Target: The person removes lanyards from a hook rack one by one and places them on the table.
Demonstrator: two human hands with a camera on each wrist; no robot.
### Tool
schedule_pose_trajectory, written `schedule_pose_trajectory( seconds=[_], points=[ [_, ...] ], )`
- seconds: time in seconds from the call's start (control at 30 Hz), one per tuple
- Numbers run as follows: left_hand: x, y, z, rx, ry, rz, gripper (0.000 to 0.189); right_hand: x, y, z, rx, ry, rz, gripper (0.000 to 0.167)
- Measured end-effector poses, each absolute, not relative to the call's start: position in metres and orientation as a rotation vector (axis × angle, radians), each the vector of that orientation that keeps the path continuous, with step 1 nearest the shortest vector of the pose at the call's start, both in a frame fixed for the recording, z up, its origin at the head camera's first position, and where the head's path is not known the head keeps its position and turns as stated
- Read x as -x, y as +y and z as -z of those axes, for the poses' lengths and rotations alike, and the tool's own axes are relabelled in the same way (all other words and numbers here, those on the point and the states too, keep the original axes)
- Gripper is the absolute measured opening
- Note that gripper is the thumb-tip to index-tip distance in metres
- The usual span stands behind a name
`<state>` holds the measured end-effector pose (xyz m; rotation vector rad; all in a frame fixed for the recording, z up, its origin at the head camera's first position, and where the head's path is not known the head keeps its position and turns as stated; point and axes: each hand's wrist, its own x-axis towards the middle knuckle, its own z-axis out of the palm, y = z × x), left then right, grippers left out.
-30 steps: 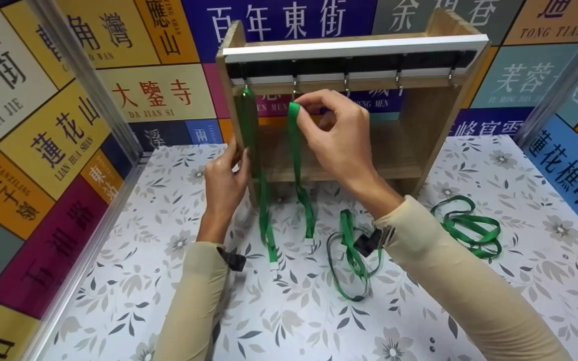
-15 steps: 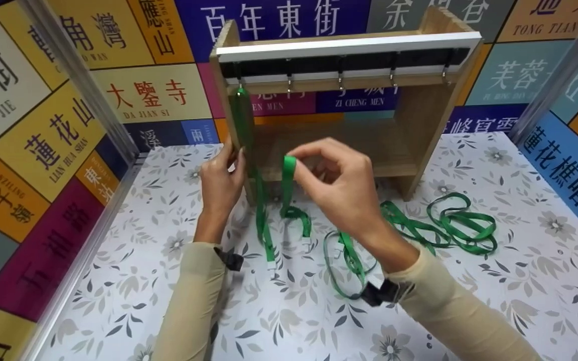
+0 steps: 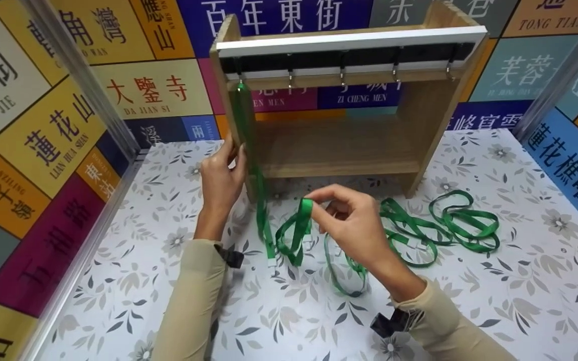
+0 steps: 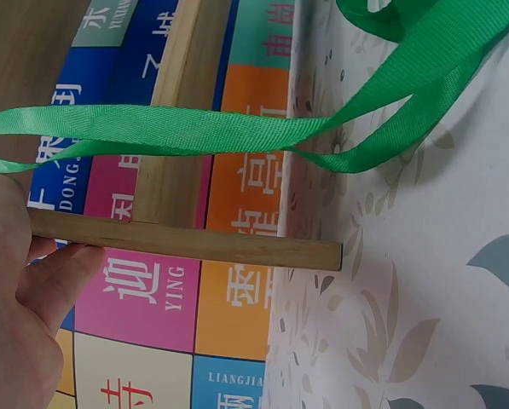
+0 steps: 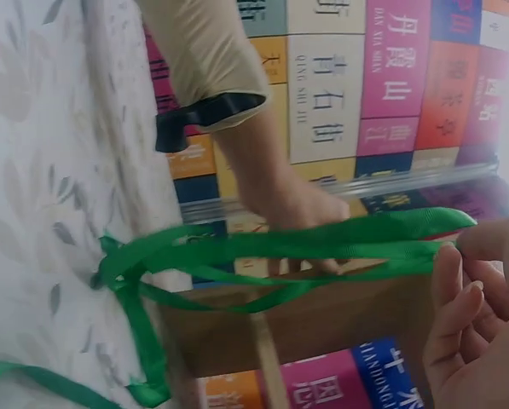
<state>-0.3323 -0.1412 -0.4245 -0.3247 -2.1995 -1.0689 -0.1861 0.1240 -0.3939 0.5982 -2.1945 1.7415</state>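
My left hand [image 3: 221,180] grips the left side panel [image 4: 237,243] of a small wooden rack [image 3: 339,150], fingers and thumb on either side of the board. From the rack's leftmost hook hangs a green lanyard [image 3: 262,215], its white end low near the tabletop. My right hand [image 3: 354,220] pinches a second green lanyard [image 3: 303,213] between thumb and forefinger, in front of the rack and low over the table. The held lanyard droops in a loop in the head view. In the right wrist view, my right hand [image 5: 480,315] holds the top of the lanyard's loop [image 5: 305,243].
Several metal hooks [image 3: 341,76] line the rack's front bar. Loose green lanyards lie on the table: a coiled one [image 3: 469,220] and a spread one [image 3: 419,225] at right, another loop [image 3: 341,288] below my right hand. Patterned panels [image 3: 28,150] stand left and behind.
My right hand has come down from just below the second hook toward the table, bringing the pinched lanyard, which now folds lower. My left hand has stayed on the rack's side panel.
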Motion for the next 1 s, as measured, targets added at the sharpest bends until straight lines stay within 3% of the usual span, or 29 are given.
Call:
schedule_pose_trajectory(
  seconds=[0.43,1.0],
  points=[
    [0.334,-0.140,0.426,0.342,-2.171,1.071,0.043,0.212,0.141,0.420,-0.494,-2.516,-1.773,0.010],
    [0.334,-0.141,0.425,0.338,-2.189,1.062,0.048,0.288,0.111,0.433,-0.600,-2.940,-1.158,0.011]
  ],
)
